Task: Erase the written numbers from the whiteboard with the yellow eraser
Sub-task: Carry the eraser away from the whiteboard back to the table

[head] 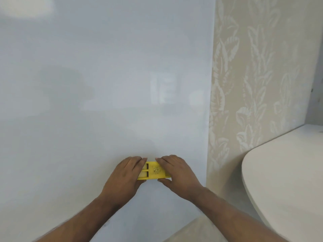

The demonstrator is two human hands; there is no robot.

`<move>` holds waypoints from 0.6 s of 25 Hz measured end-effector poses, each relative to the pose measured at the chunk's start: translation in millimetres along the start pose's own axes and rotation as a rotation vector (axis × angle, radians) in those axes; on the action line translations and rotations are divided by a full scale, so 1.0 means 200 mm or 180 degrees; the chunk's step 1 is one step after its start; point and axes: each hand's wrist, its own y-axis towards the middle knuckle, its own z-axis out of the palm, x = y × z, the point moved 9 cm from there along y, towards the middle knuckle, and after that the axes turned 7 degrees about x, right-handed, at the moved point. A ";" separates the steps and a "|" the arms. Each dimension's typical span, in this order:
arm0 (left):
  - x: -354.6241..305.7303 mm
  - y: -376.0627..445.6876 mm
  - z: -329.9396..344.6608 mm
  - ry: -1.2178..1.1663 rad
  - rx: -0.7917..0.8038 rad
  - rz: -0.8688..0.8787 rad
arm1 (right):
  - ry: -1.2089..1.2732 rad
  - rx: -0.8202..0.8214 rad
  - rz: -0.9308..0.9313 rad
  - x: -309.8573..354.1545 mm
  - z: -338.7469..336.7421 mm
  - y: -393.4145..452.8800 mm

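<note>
A large whiteboard [104, 75] fills most of the view; I see no written numbers on it, only soft reflections. Low on the board, the yellow eraser [154, 171] lies flat against the surface. My left hand [125, 175] grips its left end and my right hand [176, 172] grips its right end, fingers over the top and thumb beneath. Both forearms reach up from the bottom of the view.
Beige wallpaper [253, 75] with a pale leaf pattern runs along the board's right edge. A white rounded table [283, 172] stands at the lower right. A strip of beige floor [195, 231] shows at the bottom.
</note>
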 end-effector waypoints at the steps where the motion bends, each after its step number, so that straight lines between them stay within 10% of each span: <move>1: -0.02 0.04 0.02 -0.0176 0.0133 -0.0054 | -0.0060 0.0009 0.0097 -0.05 -0.04 -0.04; 15: -1.09 0.65 0.44 -0.1730 0.0922 0.0853 | -0.0740 0.0194 0.1662 -0.66 -0.64 -1.02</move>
